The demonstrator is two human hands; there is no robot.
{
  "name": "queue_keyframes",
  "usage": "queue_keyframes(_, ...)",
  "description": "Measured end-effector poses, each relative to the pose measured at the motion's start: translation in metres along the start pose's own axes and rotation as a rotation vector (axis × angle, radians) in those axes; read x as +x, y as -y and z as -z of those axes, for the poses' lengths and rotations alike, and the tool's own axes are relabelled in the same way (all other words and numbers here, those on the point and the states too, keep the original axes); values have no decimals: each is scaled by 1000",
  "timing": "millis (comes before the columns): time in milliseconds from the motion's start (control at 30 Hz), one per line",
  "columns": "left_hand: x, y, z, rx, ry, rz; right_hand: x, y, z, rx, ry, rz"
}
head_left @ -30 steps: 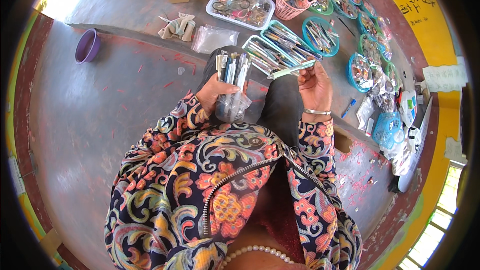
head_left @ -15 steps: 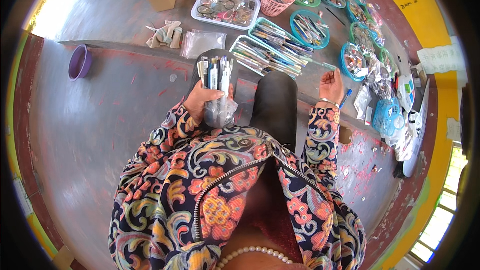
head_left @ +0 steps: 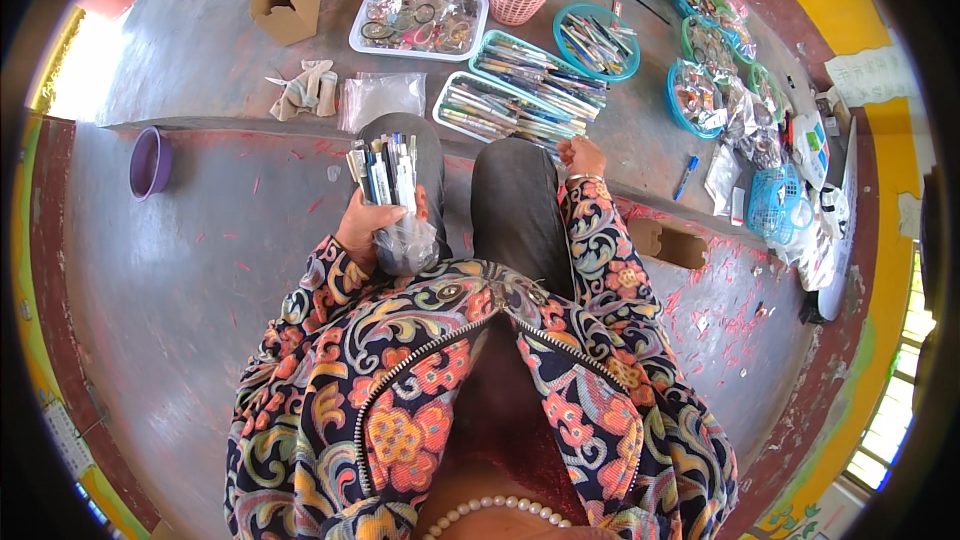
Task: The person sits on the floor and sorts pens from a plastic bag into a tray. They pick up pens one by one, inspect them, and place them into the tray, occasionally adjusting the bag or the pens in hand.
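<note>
My left hand [head_left: 368, 223] is wrapped round a clear plastic bag [head_left: 408, 245] holding a bundle of pens [head_left: 390, 172]. The pens stand upright, their tops sticking out of the bag above my left thigh. My right hand [head_left: 582, 157] is closed beside my right knee, at the near right end of the pen trays. What its fingers hold, if anything, is hidden. Loose pens fill a pale green tray [head_left: 447, 123] and a teal tray [head_left: 480, 46] right behind it. A round teal basket [head_left: 566, 58] behind them holds more pens.
Clear plastic bags [head_left: 382, 98], a crumpled cloth glove [head_left: 305, 90] and an open cardboard box [head_left: 287, 0] lie left of the trays. Bins of small goods and a pink basket [head_left: 516, 6] stand behind. A blue pen [head_left: 686, 178] lies right; a purple basin [head_left: 150, 162] sits far left.
My right hand has moved left and closer to the pen trays; the pen seen at its fingertips earlier is no longer discernible. My left hand still holds the bagged pens. The whole view has shifted slightly.
</note>
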State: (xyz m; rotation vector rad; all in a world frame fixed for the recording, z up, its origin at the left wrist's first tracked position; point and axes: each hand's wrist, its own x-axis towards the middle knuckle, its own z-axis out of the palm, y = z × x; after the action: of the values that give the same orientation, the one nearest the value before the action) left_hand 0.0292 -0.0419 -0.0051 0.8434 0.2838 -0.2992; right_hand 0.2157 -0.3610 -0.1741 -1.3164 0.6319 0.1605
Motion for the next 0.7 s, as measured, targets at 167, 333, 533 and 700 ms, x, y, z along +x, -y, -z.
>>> queue_keyframes(167,1,-2,-4,7,-33,26,12,-3,5,-25,82,-46)
queue_keyframes(333,1,2,0,-21,-2,-8,-37,32,-14,-66,-9,125)
queue_keyframes(533,6,1,-11,-64,24,-50,-137,90,-72,-257,467,212)
queue_keyframes(700,15,13,-4,99,12,-108,-203,87,-118,-594,761,231)
